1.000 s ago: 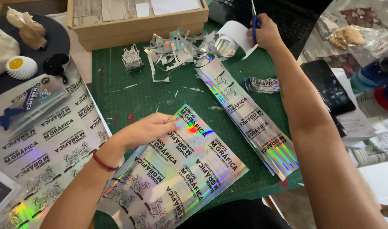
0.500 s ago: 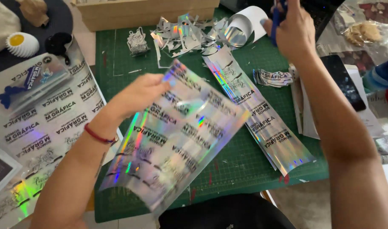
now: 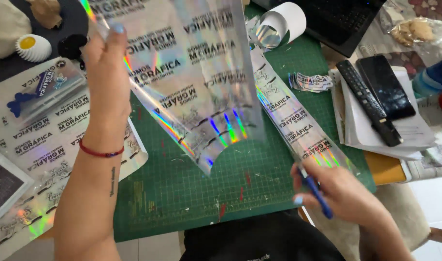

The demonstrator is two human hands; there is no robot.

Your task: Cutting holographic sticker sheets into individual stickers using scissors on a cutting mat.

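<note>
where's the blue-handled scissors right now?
Head view, lower right: the scissors are in the right hand, over the green cutting mat's near edge, beside the holographic strip's end.

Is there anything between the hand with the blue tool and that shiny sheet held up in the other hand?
Nothing visible. The right hand with its blue-handled tool sits low over the green cutting mat; the holographic sheet hangs from the left hand, open space between them.

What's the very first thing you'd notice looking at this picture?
The big shiny rainbow sticker sheet, held up in the middle by the left hand above the green cutting mat. Next, the right hand at the lower right, gripping a blue-handled tool. More shiny sheets lie at the left.
</note>
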